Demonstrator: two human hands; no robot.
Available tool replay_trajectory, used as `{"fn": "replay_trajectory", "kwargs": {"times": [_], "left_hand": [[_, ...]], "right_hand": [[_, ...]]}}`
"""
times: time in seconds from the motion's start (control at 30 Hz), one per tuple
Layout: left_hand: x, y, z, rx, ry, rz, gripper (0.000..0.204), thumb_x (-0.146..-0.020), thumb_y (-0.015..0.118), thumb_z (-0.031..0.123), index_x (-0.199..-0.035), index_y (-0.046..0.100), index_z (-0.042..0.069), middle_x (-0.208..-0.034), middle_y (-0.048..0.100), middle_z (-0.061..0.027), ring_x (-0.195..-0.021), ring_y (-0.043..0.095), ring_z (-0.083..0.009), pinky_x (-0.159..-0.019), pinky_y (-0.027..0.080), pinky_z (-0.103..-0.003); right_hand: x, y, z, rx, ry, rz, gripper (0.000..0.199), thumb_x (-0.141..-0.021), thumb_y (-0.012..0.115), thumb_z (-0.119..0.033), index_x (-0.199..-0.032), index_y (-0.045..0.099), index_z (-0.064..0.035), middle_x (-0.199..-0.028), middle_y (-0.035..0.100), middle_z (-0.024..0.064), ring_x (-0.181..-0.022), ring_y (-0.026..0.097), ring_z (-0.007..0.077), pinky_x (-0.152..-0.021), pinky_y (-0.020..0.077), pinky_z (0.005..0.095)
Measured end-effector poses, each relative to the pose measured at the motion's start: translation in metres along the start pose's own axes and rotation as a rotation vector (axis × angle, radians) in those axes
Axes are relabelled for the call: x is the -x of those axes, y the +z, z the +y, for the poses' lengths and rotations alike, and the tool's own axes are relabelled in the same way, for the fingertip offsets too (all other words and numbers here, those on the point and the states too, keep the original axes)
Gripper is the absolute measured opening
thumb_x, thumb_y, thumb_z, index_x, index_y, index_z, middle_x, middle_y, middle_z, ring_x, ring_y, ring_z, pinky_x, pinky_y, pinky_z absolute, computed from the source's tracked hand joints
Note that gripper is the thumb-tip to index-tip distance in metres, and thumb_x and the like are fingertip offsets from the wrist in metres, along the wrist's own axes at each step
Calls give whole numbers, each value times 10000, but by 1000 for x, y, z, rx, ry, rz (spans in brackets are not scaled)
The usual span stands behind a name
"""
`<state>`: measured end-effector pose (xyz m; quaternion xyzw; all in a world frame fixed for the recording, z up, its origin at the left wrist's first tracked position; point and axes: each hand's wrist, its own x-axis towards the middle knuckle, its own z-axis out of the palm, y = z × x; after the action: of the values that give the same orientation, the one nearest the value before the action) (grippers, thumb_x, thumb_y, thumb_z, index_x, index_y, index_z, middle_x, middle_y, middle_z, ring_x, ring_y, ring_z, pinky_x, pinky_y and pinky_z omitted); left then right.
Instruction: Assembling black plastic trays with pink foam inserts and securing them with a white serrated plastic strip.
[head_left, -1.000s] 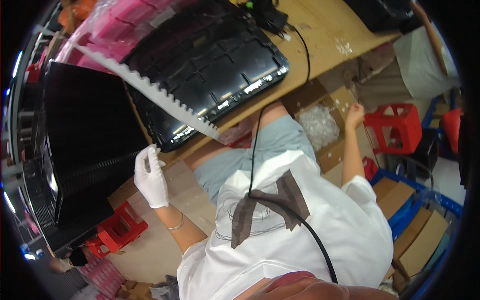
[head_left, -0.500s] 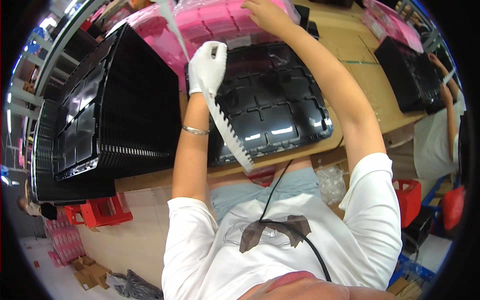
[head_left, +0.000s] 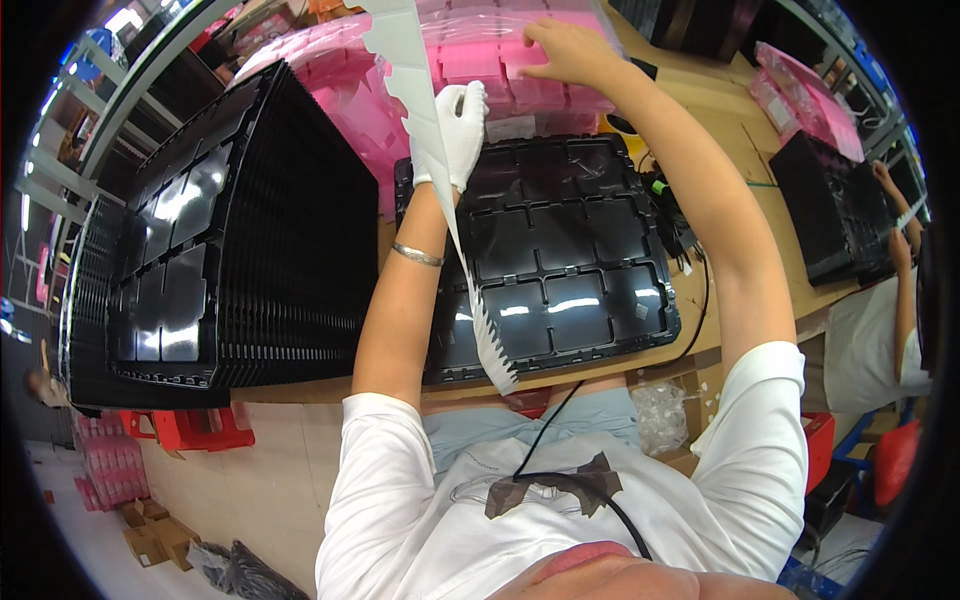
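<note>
My left hand (head_left: 452,137), in a white glove, is closed on a long white strip (head_left: 418,85) with toothed edges. The strip rises past the hand to the top of the view, and its narrow lower end hangs over the front of a black moulded plastic tray (head_left: 560,240). That tray lies below my hands on the cardboard-covered table. My bare right hand (head_left: 575,52) is open, thumb and fingers apart, over pink pieces (head_left: 470,65) under clear plastic wrap. Whether its fingertips touch them I cannot tell.
A tall stack of black trays (head_left: 290,230) stands at my left. Black cables (head_left: 675,220) lie right of the tray. Farther right, another person's hands (head_left: 890,210) are beside a black tray stack (head_left: 825,205) near more pink pieces (head_left: 810,95). Red stools (head_left: 200,428) stand below.
The strip's upper part has swung right and turned its broad face toward me, now crossing before my glove. My right hand has shifted slightly right, its fingers spread wider. The whole view has shifted.
</note>
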<state>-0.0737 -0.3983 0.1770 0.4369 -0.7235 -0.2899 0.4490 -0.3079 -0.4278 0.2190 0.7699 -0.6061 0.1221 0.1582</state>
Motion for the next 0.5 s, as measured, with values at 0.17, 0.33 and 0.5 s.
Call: {"fn": "replay_trajectory", "kwargs": {"times": [0.17, 0.33, 0.5], "left_hand": [[-2, 3, -7, 59, -15, 29, 334, -981, 563, 340, -985, 719, 45, -815, 733, -44, -767, 662, -102, -730, 495, -263], [-6, 12, -15, -73, 341, 144, 300, -950, 606, 311, -905, 702, 30, -831, 709, -94, -775, 681, -238, -745, 515, -312], [-35, 54, -1, -427, 866, 113, 325, -908, 609, 276, -1183, 622, 104, -1161, 650, -116, -1077, 611, -296, -932, 450, -414]], "right_hand": [[6, 9, 6, 84, -211, 163, 415, -798, 745, -358, -1094, 590, -112, -1068, 588, 99, -1026, 608, 306, -842, 498, 408], [-16, -2, 4, -431, 107, -43, 266, -806, 750, -291, -909, 645, -69, -917, 649, 73, -933, 626, 268, -833, 496, 383], [-28, 2, 33, -570, 196, 218, 195, -785, 708, -209, -847, 656, -31, -851, 665, 113, -862, 632, 306, -783, 502, 393]]}}
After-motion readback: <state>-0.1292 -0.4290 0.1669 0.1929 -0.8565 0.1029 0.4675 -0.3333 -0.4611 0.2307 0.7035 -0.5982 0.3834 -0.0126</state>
